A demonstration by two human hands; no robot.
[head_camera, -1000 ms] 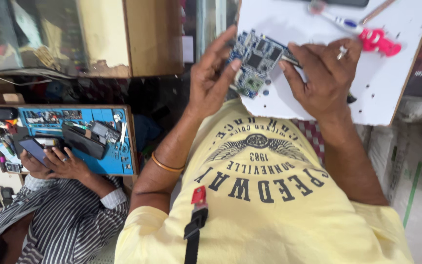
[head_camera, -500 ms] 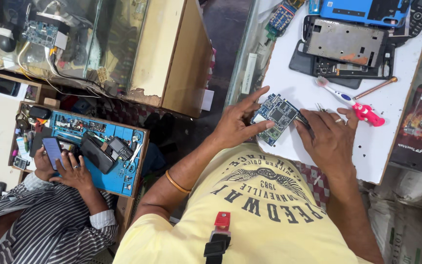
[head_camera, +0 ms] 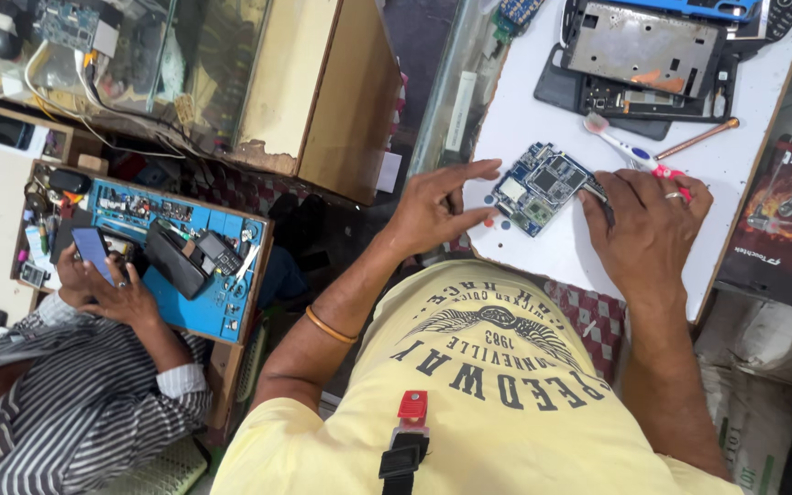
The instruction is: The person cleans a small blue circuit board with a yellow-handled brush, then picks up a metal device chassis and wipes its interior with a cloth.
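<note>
Lying flat on the white board [head_camera: 543, 266]: a blue circuit board [head_camera: 541, 188], between both hands. Left hand [head_camera: 433, 211] spread, fingertips [head_camera: 488, 216] pressing its near edge. Right hand [head_camera: 645, 225] curled around a thin dark tool [head_camera: 600, 196], tip touching the far edge. Beyond: toothbrush [head_camera: 618, 143], opened phone frame [head_camera: 643, 50]. At the left, another person's hands holding a phone [head_camera: 95, 249] by a blue mat [head_camera: 202, 309].

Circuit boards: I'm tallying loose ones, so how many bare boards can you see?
3: a blue circuit board on the white board between both hands, one behind the glass top left, one at the top edge. More may be hidden.
</note>
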